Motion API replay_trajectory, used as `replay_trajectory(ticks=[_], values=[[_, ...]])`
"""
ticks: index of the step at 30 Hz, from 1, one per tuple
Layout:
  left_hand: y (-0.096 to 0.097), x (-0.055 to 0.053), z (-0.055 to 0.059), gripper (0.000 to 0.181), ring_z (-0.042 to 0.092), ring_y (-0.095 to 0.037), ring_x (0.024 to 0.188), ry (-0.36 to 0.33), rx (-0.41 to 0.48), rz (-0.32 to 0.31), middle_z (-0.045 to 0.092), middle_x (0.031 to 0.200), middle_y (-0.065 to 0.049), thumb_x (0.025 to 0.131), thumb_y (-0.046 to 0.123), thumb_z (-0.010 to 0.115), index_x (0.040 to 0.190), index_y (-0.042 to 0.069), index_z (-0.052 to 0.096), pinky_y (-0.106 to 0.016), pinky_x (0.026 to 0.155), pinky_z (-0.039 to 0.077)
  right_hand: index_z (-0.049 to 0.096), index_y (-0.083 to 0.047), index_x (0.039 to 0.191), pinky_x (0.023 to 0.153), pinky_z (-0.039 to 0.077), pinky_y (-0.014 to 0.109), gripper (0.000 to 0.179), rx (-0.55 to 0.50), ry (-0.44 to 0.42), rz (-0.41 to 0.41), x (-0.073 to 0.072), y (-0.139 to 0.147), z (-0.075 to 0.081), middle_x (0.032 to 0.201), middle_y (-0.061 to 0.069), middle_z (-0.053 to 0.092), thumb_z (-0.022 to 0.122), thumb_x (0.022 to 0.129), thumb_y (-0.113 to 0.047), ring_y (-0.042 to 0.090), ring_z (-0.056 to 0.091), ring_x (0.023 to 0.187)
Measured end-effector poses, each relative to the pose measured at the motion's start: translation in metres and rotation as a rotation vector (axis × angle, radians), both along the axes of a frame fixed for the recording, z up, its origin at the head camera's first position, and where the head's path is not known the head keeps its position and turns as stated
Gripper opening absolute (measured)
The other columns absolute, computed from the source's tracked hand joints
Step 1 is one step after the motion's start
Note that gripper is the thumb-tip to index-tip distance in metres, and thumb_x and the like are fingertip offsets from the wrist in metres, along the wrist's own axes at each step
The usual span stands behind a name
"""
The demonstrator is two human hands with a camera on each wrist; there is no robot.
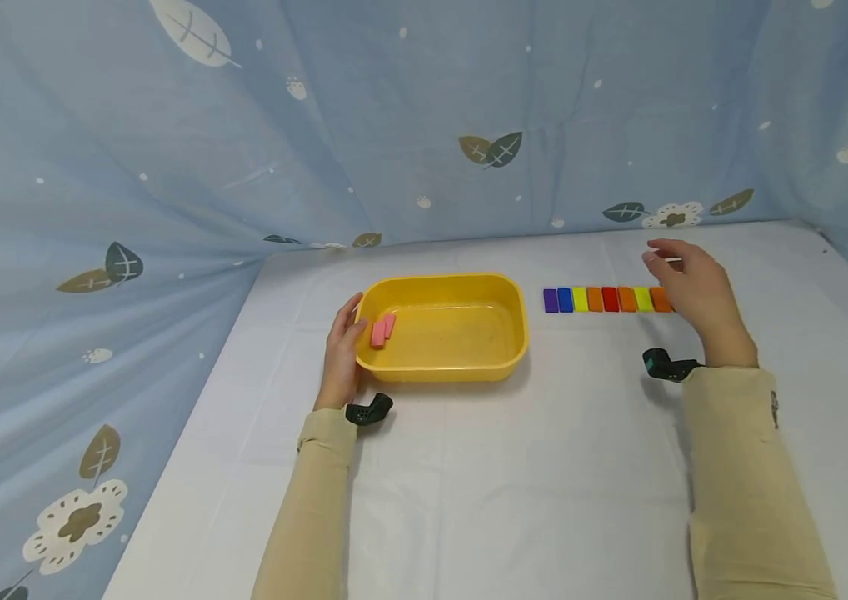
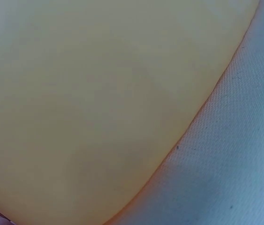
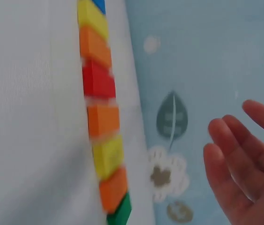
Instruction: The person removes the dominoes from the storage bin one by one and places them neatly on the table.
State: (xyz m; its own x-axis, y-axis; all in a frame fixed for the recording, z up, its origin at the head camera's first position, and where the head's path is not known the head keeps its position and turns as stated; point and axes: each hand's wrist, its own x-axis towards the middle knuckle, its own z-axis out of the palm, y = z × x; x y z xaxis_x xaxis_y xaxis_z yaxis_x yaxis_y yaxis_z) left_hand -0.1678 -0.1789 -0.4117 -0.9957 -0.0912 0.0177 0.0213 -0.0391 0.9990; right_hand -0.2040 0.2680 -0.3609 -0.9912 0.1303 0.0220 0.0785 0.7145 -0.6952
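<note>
My left hand (image 1: 339, 354) holds the left side of a yellow plastic basin (image 1: 448, 373), its thumb by the rim. Two pink blocks (image 1: 378, 334) lie inside at that same end. In the left wrist view the basin wall (image 2: 99, 108) fills most of the picture, with a bit of finger in the bottom left corner. Raised over the right end of a row of coloured blocks (image 1: 610, 299), my right hand (image 1: 701, 292) has loosely bent fingers and nothing in them. A green block (image 3: 120, 212) at that end shows only in the right wrist view.
The row runs purple, blue, yellow, orange, red and on, right of the basin. A white cloth (image 1: 514, 483) covers the table. Blue patterned fabric (image 1: 394, 125) hangs behind and at the sides. Black wrist devices (image 1: 369, 410) sit on both arms.
</note>
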Motion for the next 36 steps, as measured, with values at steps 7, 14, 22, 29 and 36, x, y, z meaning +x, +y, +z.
replay_trajectory(ticks=[7,14,22,29,36], values=[[-0.002,-0.002,-0.003,0.044,0.032,-0.014,0.126,-0.011,-0.001,0.007,0.03,0.141,0.006,0.094,0.019,0.039,0.137,0.025,0.034,-0.031,0.1,0.033,0.035,-0.017,0.138,0.09,0.034,0.057,0.057,-0.038,0.115,0.138,0.001,-0.042,0.009,0.133,0.015,0.038,0.035,0.09,-0.049,0.037,0.035,0.117],[-0.007,-0.009,-0.016,0.041,0.034,-0.011,0.124,0.015,0.016,0.018,0.032,0.138,0.01,0.094,0.024,0.041,0.134,0.032,0.038,-0.029,0.099,0.034,0.041,-0.016,0.133,0.093,0.039,0.045,0.053,-0.04,0.204,0.283,0.002,-0.088,0.014,0.124,0.007,0.046,0.044,0.089,-0.046,0.024,0.044,0.11],[-0.007,-0.01,-0.018,0.04,0.037,-0.01,0.121,0.023,0.023,0.026,0.036,0.135,0.011,0.093,0.025,0.043,0.132,0.032,0.041,-0.029,0.098,0.035,0.048,-0.013,0.126,0.088,0.043,0.039,0.043,-0.082,0.274,0.509,0.019,-0.145,0.008,0.117,0.002,0.049,0.053,0.088,-0.033,0.018,0.049,0.103],[-0.006,-0.011,-0.019,0.04,0.037,-0.009,0.121,0.012,0.02,0.021,0.036,0.136,0.011,0.093,0.024,0.042,0.131,0.033,0.041,-0.028,0.098,0.035,0.05,-0.012,0.124,0.086,0.045,0.037,0.042,-0.02,0.208,0.614,0.027,-0.186,0.002,0.117,0.004,0.05,0.052,0.088,-0.035,0.019,0.052,0.102],[-0.006,-0.011,-0.018,0.04,0.037,-0.009,0.121,0.015,0.008,0.022,0.035,0.136,0.012,0.093,0.025,0.042,0.131,0.034,0.04,-0.029,0.097,0.036,0.054,-0.017,0.121,0.082,0.046,0.033,0.037,0.049,0.136,0.679,0.026,-0.225,-0.001,0.112,0.0,0.051,0.054,0.088,-0.033,0.019,0.054,0.099]])
